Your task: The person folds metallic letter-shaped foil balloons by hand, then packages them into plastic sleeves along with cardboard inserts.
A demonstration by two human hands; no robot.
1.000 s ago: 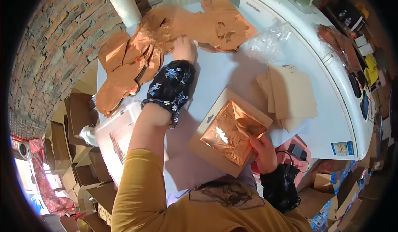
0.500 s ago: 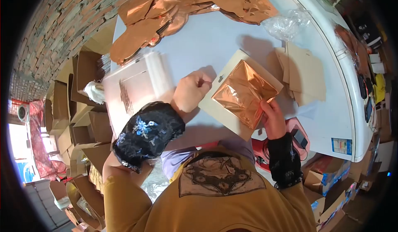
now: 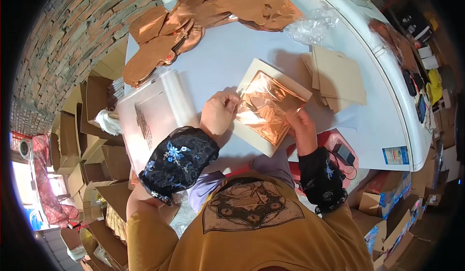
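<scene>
A folded copper-coloured foil sheet (image 3: 271,103) lies flat on a beige cardboard card (image 3: 255,139), and both are held tilted above the white table. My right hand (image 3: 301,126) grips the lower right edge, thumb on the foil and fingers hidden beneath the card. My left hand (image 3: 219,112) is closed, with thumb and forefinger pinched at the card's left edge. Just left of that hand rests a stack of clear plastic bags (image 3: 155,118) with printed text. More beige cards (image 3: 341,74) are piled to the right.
Large copper foil shapes (image 3: 208,9) spread over the table's (image 3: 232,43) far side. Crumpled clear plastic (image 3: 315,26) sits near the white appliance (image 3: 387,84). A dark phone (image 3: 344,153) is on a red object at right. Open cardboard boxes (image 3: 104,162) crowd the left.
My left hand has gone from beside the card to pinching at its left edge. The card and foil have turned slightly and shifted left with my right hand. The head view has shifted.
</scene>
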